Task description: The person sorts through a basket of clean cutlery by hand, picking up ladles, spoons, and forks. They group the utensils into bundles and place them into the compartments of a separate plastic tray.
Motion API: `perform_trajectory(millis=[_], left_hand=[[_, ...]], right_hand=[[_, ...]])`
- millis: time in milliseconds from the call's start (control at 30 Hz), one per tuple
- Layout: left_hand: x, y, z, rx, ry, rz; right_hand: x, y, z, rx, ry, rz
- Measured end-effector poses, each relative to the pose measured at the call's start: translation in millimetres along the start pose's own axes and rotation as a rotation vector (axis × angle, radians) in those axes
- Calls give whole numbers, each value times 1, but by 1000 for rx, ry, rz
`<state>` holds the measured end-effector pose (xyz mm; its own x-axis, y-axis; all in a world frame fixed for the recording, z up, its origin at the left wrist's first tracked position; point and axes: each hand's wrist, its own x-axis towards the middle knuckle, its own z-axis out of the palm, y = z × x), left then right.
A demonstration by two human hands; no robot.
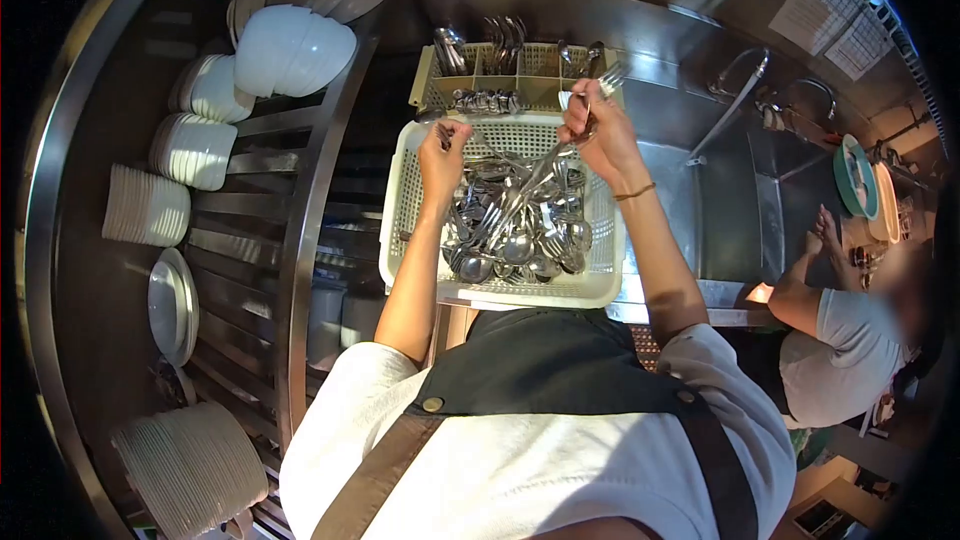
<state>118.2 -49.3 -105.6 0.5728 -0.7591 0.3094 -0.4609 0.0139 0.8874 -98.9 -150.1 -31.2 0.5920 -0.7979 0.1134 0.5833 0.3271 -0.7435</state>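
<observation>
While I watch through the head camera, both hands hang over the white basket [398, 202], which sits on the steel counter straight ahead of the apron and holds a heap of cutlery [515, 232]. My view shows the left hand [443, 155] above the basket's far left corner, fingers pinched together on a thin utensil [487, 148]; whether that piece is a spoon or a fork I cannot tell. The right hand [597, 132] is raised over the far right corner, fist closed round a fork [610, 76] whose tines stick out above the knuckles, with the handle slanting down toward the heap. Just behind the basket stands a yellowish divided holder [540, 62] with spoons and forks upright in its compartments. To the left, a metal rack carries white bowls [295, 50] and stacked plates [190, 465]. At the right, well apart, a co-worker [835, 345] in a grey shirt stands beside a sink with a tap [735, 90]
</observation>
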Motion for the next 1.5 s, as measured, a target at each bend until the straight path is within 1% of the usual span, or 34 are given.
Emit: perform_trajectory(millis=[67, 100, 133, 200, 233, 267, 367, 400, 433, 467, 500, 533, 567, 600, 633, 700, 733, 800, 833, 867, 933, 967, 1000, 1067, 1100, 1133, 1200, 1233, 1267, 1333, 1367, 1400, 1467, 1500], left_hand=[[3, 12, -1, -264, 112, 101], [0, 25, -5, -270, 76, 76], [-4, 34, -6, -267, 86, 74], [-12, 46, -7, -462, -100, -60], [-19, 47, -5, -444, -109, -113], [-25, 47, -4, -411, -152, -146], [-41, 26, 6, -424, -201, -214], [-46, 14, 12, -431, -138, -213], [-51, 7, 17, -438, -75, -213], [-56, 0, 22, -436, -73, -215], [-62, -4, 26, -484, -60, -287], [-66, -8, 29, -531, -46, -357], [-68, -13, 30, -569, -74, -429], [-71, -14, 32, -567, -72, -433], [-73, -16, 35, -618, -41, -484], [-75, -17, 37, -693, -9, -545], [-77, -20, 36, -690, -9, -548], [-79, -21, 33, -786, -14, -554], [-81, -18, 35, -842, 22, -611], [-85, -16, 37, -840, 22, -612], [-90, -13, 39, -914, 74, -557], [-94, -31, 37, -844, 16, -575], [-95, -28, 34, -843, 14, -575], [-102, -21, 29, -309, -115, -324], [-103, -16, 23, -184, -109, -287], [-102, -2, 18, -185, -109, -288], [-100, 20, 10, -171, -165, -472], [-98, 2, 14, -102, -126, -313], [-99, -16, 18, -102, -126, -312], [-98, -12, 18, -68, -152, -145], [-102, -8, 20, -97, -76, -176], [-100, -12, 19, -98, -77, -176], [-88, -26, 16, -379, 2, -430], [-79, -20, 13, -468, -71, -506]], right_hand=[[5, 18, -2, 172, -29, 246], [7, 26, 4, 215, -16, 318], [8, 32, 6, 214, -23, 325], [9, 46, 6, -26, -183, 460], [5, 52, 4, -185, -243, 468], [3, 61, 3, -185, -248, 476], [-3, 92, -5, -231, -126, 387], [-4, 100, -10, -231, -128, 390], [-6, 109, -17, -352, -128, 384], [-9, 118, -24, -474, -129, 375], [-12, 140, -29, -521, -141, 251], [-24, 133, -11, -476, -39, 314], [-25, 149, -16, -421, -7, 294], [-29, 159, -16, -366, 24, 277], [-33, 163, -20, -364, 24, 283], [-40, 170, -25, -317, 52, 349], [-44, 172, -26, -314, 53, 352], [-53, 175, -22, -289, 31, 349], [-58, 174, -17, -274, 47, 331], [-61, 174, -16, -272, 48, 332], [-64, 174, -20, -251, -65, 334], [-66, 190, -31, -243, 3, 333], [-66, 186, -31, -241, 5, 331], [-67, 177, -33, -10, 16, 421], [-66, 175, -30, 45, 109, 493], [-66, 172, -31, 45, 110, 494], [-65, 166, -31, -91, -35, 530], [-66, 165, -23, -72, 26, 525], [-65, 167, -25, -72, 26, 524], [-65, 168, -30, -81, -22, 519], [-64, 167, -34, -84, -24, 519], [-64, 157, -29, -57, -49, 549], [-64, 144, -26, -29, -74, 581], [-63, 140, -26, -3, -114, 657]])
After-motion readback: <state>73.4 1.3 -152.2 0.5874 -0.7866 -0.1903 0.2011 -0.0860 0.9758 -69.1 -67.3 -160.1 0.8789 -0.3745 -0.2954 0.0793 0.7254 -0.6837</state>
